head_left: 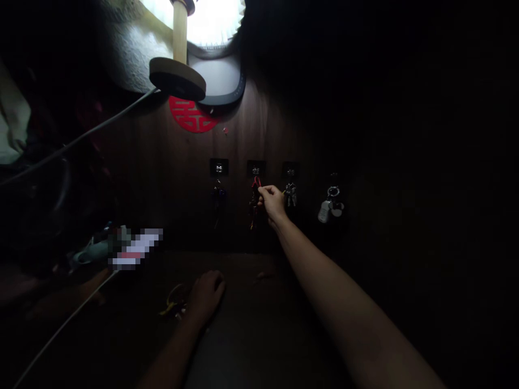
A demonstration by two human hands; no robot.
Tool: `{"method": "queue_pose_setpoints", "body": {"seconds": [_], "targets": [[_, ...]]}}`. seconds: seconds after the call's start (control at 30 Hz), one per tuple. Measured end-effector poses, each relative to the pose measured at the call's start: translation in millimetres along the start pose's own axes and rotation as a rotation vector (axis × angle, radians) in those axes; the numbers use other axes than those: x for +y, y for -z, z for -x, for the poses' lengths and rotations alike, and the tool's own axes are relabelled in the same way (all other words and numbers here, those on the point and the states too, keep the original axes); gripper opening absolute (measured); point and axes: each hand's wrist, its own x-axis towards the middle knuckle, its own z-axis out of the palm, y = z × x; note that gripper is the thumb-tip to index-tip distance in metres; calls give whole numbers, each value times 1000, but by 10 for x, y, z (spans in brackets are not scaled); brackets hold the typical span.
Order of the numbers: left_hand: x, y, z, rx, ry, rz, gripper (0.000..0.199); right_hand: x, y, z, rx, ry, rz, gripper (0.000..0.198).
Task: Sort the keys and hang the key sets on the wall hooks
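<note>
My right hand [272,202] is raised to the wall, its thumb and fingers pinched on the red cord [257,182] of a bunch of keys [253,212]. The cord rises to a small wall hook [256,169]; whether it still rests on the hook I cannot tell. Lower down, my left hand [207,292] lies on a dark surface with its fingers loosely out, seemingly holding nothing. Beside its wrist is another bunch of keys with a yellow strap [172,308], partly hidden by the arm.
More keys hang on either side: a dark bunch [219,193], silver keys [291,194] and a ring with pale tags [325,209]. Above are a lit lamp [178,32], a cap [219,81] and a red paper cutout [192,114]. White cables [101,124] cross the left side.
</note>
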Motion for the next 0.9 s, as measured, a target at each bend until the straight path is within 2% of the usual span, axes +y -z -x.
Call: {"method": "queue_pose_setpoints", "body": {"seconds": [0.27,0.5,0.7,0.9], "targets": [[13,20,-12,-15,22,1,15,38,-17,-77,-4,-88,32,13],[5,10,-7,-13,28,-17,15,116,34,12,-47,-127,25,15],[45,42,-13,-40,58,-5,15,201,67,96,-69,-146,23,6],[50,49,-16,-48,61,21,16,400,164,269,-127,-189,-7,27]]}}
